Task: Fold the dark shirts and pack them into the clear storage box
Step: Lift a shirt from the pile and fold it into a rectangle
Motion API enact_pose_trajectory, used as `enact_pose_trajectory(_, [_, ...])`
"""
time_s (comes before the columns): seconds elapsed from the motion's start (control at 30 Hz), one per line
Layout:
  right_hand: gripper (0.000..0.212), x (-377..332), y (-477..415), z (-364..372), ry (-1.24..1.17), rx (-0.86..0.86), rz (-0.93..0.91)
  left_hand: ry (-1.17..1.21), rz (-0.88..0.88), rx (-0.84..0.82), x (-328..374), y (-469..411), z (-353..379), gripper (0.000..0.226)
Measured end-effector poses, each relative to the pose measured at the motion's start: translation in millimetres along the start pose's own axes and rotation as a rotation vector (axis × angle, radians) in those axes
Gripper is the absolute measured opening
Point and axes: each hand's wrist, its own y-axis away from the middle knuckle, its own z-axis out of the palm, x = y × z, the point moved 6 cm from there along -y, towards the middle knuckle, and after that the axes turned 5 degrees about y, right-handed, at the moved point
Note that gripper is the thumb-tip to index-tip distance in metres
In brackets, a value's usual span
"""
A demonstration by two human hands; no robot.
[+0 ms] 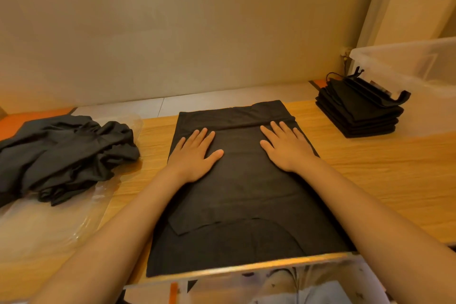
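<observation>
On the far left, a messy pile of dark shirts [64, 153] lies on the wooden table [382, 180]. The pile sits on a crinkly clear plastic bag [49, 224], and these shirts are not folded.

In the middle, one dark shirt [241, 192] lies flat on the table, right in front of the person. Its sides are folded in, so it makes a long shape. Its top edge is folded over into a thin band at the far end, and its near end reaches the table's front edge.

The left hand [195, 153] lies flat on the left side of this shirt. Its fingers are straight and spread, pressing down and gripping nothing. The right hand [286, 148] does the same on the right side, palm down, fingers straight. Both sets of fingertips point at the folded band.

Farther right, at the back of the table, there is a neat stack of folded dark shirts [357, 111]. The clear box [419, 66] stands just beside the stack, at the far right edge. A black clip [401, 97] hangs on the side of the box.
</observation>
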Motion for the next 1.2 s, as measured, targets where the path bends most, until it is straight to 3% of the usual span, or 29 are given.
enact_pose_trajectory(0.23, [0.054,-31.7,44.3,-26.2,-0.043,0.128,-0.091,0.140,0.049,0.083,36.8,50.6,-18.3,0.063])
enact_pose_trajectory(0.43, [0.055,-81.7,103.0,1.8,0.002,0.064,-0.250,0.069,0.062,0.033,69.3,99.7,19.4,0.059])
enact_pose_trajectory(0.6, [0.055,-44.9,109.9,6.1,-0.005,0.032,-0.226,0.018,0.048,0.055,37.1,108.0,17.3,0.061])
enact_pose_trajectory(0.83, [0.053,34.5,127.0,4.2,-0.039,0.015,-0.022,0.095,0.032,0.056,-7.2,135.1,7.5,0.056])
enact_pose_trajectory(0.93, [0.053,39.4,138.5,-2.6,-0.038,0.089,0.020,0.144,0.019,0.074,-4.0,148.4,3.9,0.063])
enact_pose_trajectory(1.03, [0.072,13.7,158.9,-5.1,-0.038,0.164,-0.079,0.150,0.049,0.078,8.9,162.4,6.6,0.083])
enact_pose_trajectory(1.13, [0.100,-1.0,172.3,11.6,-0.017,0.080,-0.122,0.095,0.056,0.043,13.0,170.4,15.5,0.103])
enact_pose_trajectory(1.2, [0.108,2.9,173.7,17.0,-0.003,0.055,-0.127,0.076,0.057,0.032,11.2,172.2,17.1,0.106])
